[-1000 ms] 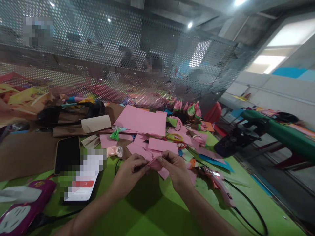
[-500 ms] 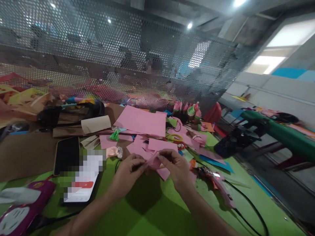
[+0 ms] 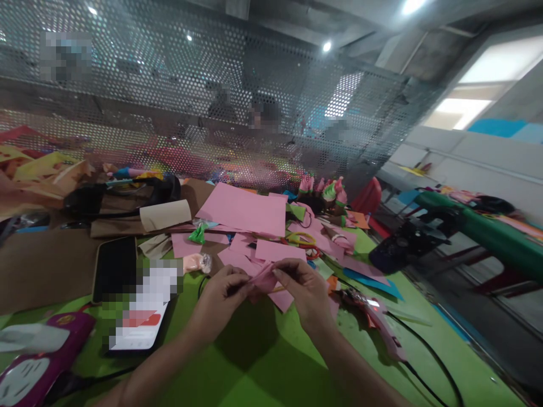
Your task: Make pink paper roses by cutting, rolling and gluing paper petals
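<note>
My left hand (image 3: 220, 297) and my right hand (image 3: 303, 291) meet over the green table (image 3: 263, 367), both pinching one small pink paper piece (image 3: 265, 278) between their fingertips. The piece is folded or curled and partly hidden by my fingers. Just beyond it lie several loose pink paper pieces (image 3: 278, 250) and a large pink sheet (image 3: 246, 210). A hot glue gun (image 3: 373, 316) lies to the right of my right hand, its black cord trailing toward the table's front edge.
A dark phone (image 3: 115, 267) and a lit phone (image 3: 142, 314) lie at left, above a purple device (image 3: 38, 362). Brown card and a paper roll (image 3: 165, 213) sit behind. Finished pink-green paper flowers (image 3: 328, 189) stand at the back. A perforated metal screen (image 3: 190, 96) closes the far side.
My hands lifted the pink piece slightly and worked it between the fingertips; the piece now sits a little higher and more curled. Nothing else on the table has moved.
</note>
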`<state>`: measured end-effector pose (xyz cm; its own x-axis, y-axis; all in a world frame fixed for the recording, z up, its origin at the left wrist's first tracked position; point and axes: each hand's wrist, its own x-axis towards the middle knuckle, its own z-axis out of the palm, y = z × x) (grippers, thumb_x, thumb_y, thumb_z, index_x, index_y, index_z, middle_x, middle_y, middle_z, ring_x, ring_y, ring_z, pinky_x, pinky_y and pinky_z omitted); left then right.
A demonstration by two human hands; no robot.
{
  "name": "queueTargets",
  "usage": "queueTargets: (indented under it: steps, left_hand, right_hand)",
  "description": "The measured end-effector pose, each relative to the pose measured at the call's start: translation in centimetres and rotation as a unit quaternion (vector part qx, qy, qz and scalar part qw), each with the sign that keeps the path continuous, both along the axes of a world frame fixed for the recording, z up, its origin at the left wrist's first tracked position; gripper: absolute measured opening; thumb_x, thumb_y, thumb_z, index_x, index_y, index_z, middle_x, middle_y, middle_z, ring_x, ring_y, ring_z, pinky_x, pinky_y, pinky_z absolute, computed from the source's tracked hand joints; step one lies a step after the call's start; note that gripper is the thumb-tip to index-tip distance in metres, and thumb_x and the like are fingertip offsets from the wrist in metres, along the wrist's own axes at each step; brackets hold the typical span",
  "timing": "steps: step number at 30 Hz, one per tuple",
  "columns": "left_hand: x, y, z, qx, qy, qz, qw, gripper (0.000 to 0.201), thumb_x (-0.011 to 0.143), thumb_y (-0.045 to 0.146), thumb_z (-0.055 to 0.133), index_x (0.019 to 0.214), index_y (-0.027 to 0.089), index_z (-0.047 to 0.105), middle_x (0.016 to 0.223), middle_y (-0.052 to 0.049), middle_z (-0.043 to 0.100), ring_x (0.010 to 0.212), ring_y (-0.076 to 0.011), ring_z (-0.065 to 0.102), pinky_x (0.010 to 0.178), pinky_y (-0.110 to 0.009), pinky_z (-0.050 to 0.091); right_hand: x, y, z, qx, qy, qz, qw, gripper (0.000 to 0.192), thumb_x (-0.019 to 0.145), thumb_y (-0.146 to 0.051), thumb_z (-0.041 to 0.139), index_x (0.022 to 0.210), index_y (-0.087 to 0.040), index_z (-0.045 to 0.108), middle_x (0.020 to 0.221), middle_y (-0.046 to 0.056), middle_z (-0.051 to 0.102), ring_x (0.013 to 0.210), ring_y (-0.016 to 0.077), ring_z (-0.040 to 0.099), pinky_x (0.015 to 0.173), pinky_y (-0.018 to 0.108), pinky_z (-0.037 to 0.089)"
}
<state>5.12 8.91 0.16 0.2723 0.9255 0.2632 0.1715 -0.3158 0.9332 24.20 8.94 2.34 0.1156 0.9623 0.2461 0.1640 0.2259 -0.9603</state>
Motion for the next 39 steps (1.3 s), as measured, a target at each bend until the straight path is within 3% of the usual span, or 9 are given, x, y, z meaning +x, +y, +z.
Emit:
queueTargets:
  steps: [5,13,19,29,39]
  left_hand:
    - [-0.1,0.1,-0.2,0.003,-0.003,-0.002,1.0,0.019,0.09,0.028,0.057,0.08,0.023,0.072,0.089,-0.002,0.061,0.087,-0.0182,0.058,0.078,-0.032,0.044]
    - [-0.1,0.1,-0.5,0.001,-0.025,-0.008,1.0,0.018,0.086,0.016,0.057,0.088,0.025,0.072,0.097,-0.003,0.062,0.096,-0.0195,0.058,0.083,-0.033,0.046]
    - [0.0,0.1,-0.6,-0.002,-0.024,-0.013,1.0,0.017,0.088,0.021,0.057,0.086,0.025,0.073,0.095,-0.004,0.063,0.091,-0.019,0.06,0.081,-0.033,0.047]
    - [0.1,-0.1,0.5,-0.026,-0.01,0.008,1.0,0.019,0.089,0.032,0.058,0.083,0.025,0.074,0.092,-0.004,0.066,0.09,-0.0207,0.06,0.082,-0.035,0.046]
    - [0.0,-0.1,1.0,-0.05,-0.043,0.03,0.997,0.018,0.088,0.033,0.058,0.083,0.022,0.073,0.087,-0.002,0.064,0.087,-0.0191,0.061,0.08,-0.032,0.046]
  right_hand:
    - [-0.2,-0.3,0.5,0.0,0.018,0.01,1.0,0.012,0.075,-0.028,0.075,0.079,-0.022,0.066,0.075,-0.001,0.063,0.07,0.0142,0.055,0.064,0.027,0.044]
    - [-0.7,-0.5,1.3,-0.09,0.139,0.1,0.981,0.024,0.067,-0.032,0.083,0.075,-0.021,0.063,0.071,-0.003,0.06,0.063,0.0124,0.055,0.06,0.025,0.046]
    - [-0.7,-0.4,1.3,-0.088,0.121,0.089,0.985,0.024,0.067,-0.033,0.083,0.075,-0.02,0.065,0.071,-0.003,0.058,0.064,0.0114,0.052,0.06,0.024,0.045]
    - [-0.6,-0.4,1.0,-0.063,0.099,0.089,0.989,0.021,0.078,-0.035,0.073,0.078,-0.021,0.057,0.073,-0.003,0.054,0.066,0.0127,0.051,0.061,0.024,0.045]
    - [-0.9,-0.3,1.4,-0.057,0.095,0.071,0.991,0.024,0.074,-0.038,0.076,0.083,-0.022,0.061,0.08,-0.001,0.057,0.074,0.0152,0.053,0.068,0.027,0.047]
